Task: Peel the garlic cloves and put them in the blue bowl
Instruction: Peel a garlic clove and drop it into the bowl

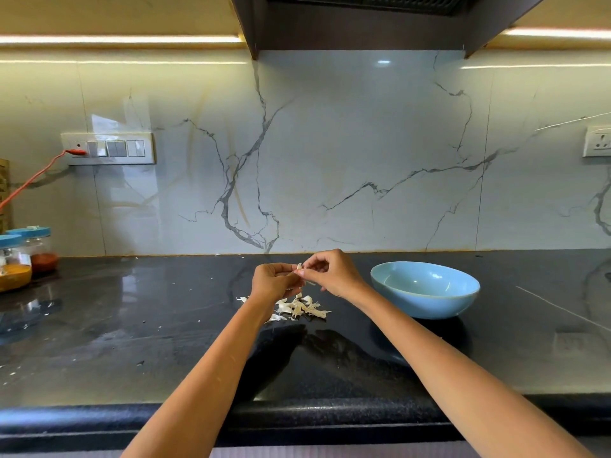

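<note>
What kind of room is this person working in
Most likely a home kitchen. A dark extractor hood hangs over a black stone countertop, spice jars with blue lids stand at the left, and both hands work a garlic clove beside a blue bowl.

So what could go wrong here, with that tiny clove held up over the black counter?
Both the left hand and the right hand pinch the small pale garlic clove in mid-air, beside the glossy blue ceramic bowl, not over it. If it slips, it would probably drop onto the black stone counter, perhaps into the pile of white papery garlic skins, where it could be hard to spot.
</note>
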